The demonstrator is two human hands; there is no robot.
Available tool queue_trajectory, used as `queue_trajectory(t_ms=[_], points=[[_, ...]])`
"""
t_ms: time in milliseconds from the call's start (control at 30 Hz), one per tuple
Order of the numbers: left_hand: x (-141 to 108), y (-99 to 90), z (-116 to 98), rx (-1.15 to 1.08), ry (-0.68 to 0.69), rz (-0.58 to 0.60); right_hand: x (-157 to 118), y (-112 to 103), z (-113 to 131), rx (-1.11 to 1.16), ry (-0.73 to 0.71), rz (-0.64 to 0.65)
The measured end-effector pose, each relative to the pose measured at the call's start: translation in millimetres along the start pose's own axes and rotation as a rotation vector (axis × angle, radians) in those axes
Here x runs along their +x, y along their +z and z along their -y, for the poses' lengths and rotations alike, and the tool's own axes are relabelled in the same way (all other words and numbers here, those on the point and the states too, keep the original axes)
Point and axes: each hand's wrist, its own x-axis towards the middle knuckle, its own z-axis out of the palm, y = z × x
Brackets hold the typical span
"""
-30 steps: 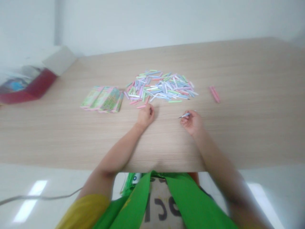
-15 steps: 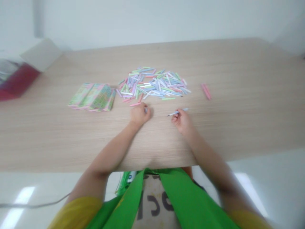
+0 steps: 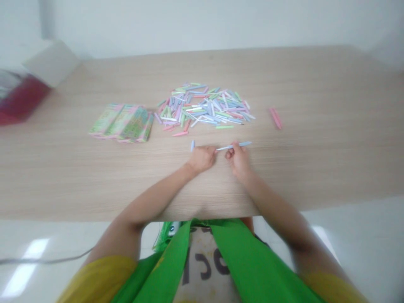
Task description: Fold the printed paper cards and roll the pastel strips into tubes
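A thin blue-and-white pen [image 3: 245, 144] lies between my two hands near the table's front. My right hand [image 3: 238, 160] is closed round its middle, and its blue end sticks out to the right. My left hand [image 3: 203, 158] has its fingertips pinched at the pen's left tip, which they hide. A short blue cap [image 3: 192, 145] rests on the table just behind my left hand. Beyond my hands spreads a loose pile of pastel pens and caps [image 3: 208, 110].
Patterned green-and-pink packets [image 3: 121, 122] lie left of the pile. Two pink pens [image 3: 275, 118] lie at the right. A red box with a pale flap [image 3: 23, 99] stands at the far left of the wooden table [image 3: 331, 126].
My left hand has let go of the blue cap, moved right and closed on the pen's left tip. My right hand still holds the pen.
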Motion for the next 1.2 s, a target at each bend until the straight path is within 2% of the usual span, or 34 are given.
queue_trajectory(t_ms=[67, 200, 300, 400, 467, 567, 733, 833, 900, 1000, 1100, 1200], points=[[2, -7.8, 18, 0.008, 0.051, -0.017, 5, -2, 7, 0.045, -0.010, -0.044], [7, -17.5, 47, 0.042, 0.113, -0.080, 18, -8, 24, 0.097, -0.134, -0.101], [8, -17.4, 53, 0.114, 0.108, -0.138, 25, -12, 26, 0.087, -0.187, -0.134], [4, -20.8, 51, 0.141, -0.002, -0.251, 29, -15, 17, -0.036, -0.217, -0.149], [1, -26.0, 47, 0.161, -0.122, -0.359, 32, -15, 10, -0.174, -0.270, -0.130], [-2, -32.3, 40, 0.203, -0.320, -0.495, 35, -12, 2, -0.498, -0.363, -0.019], [-3, -25.0, 37, 0.195, -0.508, -0.488, 35, 3, 3, -1.290, -0.449, 0.265], [-2, -18.6, 36, 0.194, -0.551, -0.474, 37, 10, 6, -1.486, -0.478, 0.377], [-1, -18.4, 33, 0.190, -0.553, -0.476, 40, 12, 6, -1.493, -0.503, 0.399], [1, -21.3, 31, 0.152, -0.513, -0.481, 44, 15, 3, -1.379, -0.573, 0.388], [4, -20.2, 37, 0.023, -0.352, -0.459, 43, 17, -3, -1.226, -0.577, 0.434], [6, -12.9, 44, -0.206, -0.198, -0.460, 38, 18, -6, -1.195, -0.516, 0.529]])
